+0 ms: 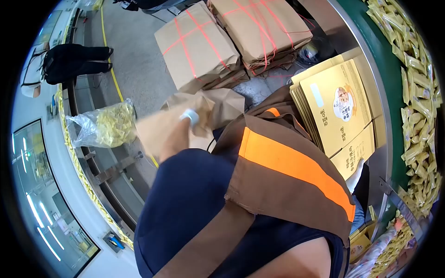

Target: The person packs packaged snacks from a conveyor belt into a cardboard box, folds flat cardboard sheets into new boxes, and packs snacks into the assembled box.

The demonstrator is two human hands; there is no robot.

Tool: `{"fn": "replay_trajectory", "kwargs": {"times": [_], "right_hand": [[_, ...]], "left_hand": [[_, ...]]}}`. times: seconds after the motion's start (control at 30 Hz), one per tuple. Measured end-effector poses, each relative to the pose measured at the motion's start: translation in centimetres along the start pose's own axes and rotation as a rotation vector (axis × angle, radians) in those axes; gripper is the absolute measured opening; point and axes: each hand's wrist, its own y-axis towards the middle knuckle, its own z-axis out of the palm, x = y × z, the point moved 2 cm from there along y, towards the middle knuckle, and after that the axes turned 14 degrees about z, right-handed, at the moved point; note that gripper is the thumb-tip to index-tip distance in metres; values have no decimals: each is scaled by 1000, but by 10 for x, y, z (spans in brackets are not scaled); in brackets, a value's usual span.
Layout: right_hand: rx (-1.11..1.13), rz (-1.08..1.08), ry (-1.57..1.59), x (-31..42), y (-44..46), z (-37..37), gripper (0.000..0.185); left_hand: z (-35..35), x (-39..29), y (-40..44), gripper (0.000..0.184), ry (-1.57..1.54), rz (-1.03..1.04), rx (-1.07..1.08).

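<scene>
My left hand (189,116) is stretched forward in a pale glove or cuff, blurred by motion. It is over loose brown kraft paper (227,105), and its fingers cannot be made out. On the other side, my white-gloved right hand (356,177) grips the near edge of a stack of flat yellow printed cartons (334,104). The thumb side lies on the top carton; the other fingers are hidden. This stack leans between my brown apron (278,162) with its orange band and the metal edge of the conveyor.
Two paper-wrapped bundles tied with red string (197,48) stand ahead on the floor. Small yellow packets (419,92) fill the green belt (399,153) at right. At left are a clear bag of yellow pieces (111,124) and a standing person (69,65).
</scene>
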Motion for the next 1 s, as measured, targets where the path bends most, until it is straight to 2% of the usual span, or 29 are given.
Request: {"fn": "replay_trajectory", "kwargs": {"times": [0.1,0.17,0.2,0.23,0.3,0.33,0.4,0.43,0.47,0.5,0.53,0.57,0.63,0.7,0.77,0.8,0.83,0.9,1.0], "right_hand": [[-30,13,0,0,0,0,72],[-38,31,8,1,2,-3,72],[-46,35,13,2,2,-5,72],[-64,31,7,2,-2,-1,71],[-94,-10,9,2,-7,18,70],[-177,-34,7,2,-12,29,66],[-165,-58,23,3,-6,10,62],[-115,-34,72,4,4,-5,60],[-124,28,114,7,0,-3,58],[-118,-86,109,7,1,-4,59],[-105,-152,60,13,-4,8,58],[-122,-116,101,15,0,6,56],[-84,-84,125,14,14,-3,52],[78,-156,34,12,23,-7,55],[5,-266,25,5,19,0,59],[-40,-319,17,6,16,2,61],[-65,-390,-11,4,12,2,68],[-88,-487,-10,4,-8,14,74],[-44,-532,29,14,-42,42,76]], "left_hand": [[121,-10,30,61,-406,-104,48],[149,-22,39,75,-557,-140,96],[142,-10,44,77,-514,-67,114],[120,-25,37,81,-400,29,141],[43,-70,-5,88,-76,247,220],[-1,-98,-26,91,90,319,280],[-48,-128,-10,58,381,468,464],[-94,-186,-34,47,578,392,338],[-137,-248,-61,46,562,423,267],[-163,-294,-76,44,542,454,203],[-171,-323,-72,47,231,779,-11],[-183,-349,-70,50,-119,1072,-209],[-181,-432,-73,59,-681,1147,-226],[-157,-473,-7,65,-274,1099,-457],[-120,-499,18,65,-1002,597,451],[-118,-502,14,65,-1049,501,630],[-113,-496,27,63,-1063,695,604],[-131,-499,-11,61,-885,992,459],[-153,-497,-39,63,-927,1063,448]]}}
